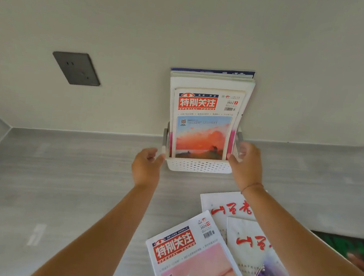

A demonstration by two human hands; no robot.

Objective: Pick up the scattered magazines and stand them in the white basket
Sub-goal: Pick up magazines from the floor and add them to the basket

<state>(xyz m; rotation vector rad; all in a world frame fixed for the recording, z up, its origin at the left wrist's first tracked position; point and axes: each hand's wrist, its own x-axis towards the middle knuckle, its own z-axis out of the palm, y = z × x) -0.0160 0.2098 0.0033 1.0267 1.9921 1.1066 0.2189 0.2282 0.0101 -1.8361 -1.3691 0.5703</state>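
A white perforated basket [198, 165] stands against the wall at the back of the grey counter. Several magazines stand upright in it; the front one [202, 126] has a red title block and a sunset picture. My left hand [147, 164] touches the basket's left front corner, fingers curled. My right hand [247, 162] grips the basket's right side near its grey handle. Three magazines lie flat near the counter's front right: one with a red title and pink cover [194, 257], and two white ones with red brush lettering [225, 207] [253, 243], partly under my right forearm.
A dark grey wall socket [76, 68] sits on the wall to the left. The grey counter [58, 180] stretches left and forward. Its right edge drops off to a dark green area [354, 248]. A side wall bounds the counter at far left.
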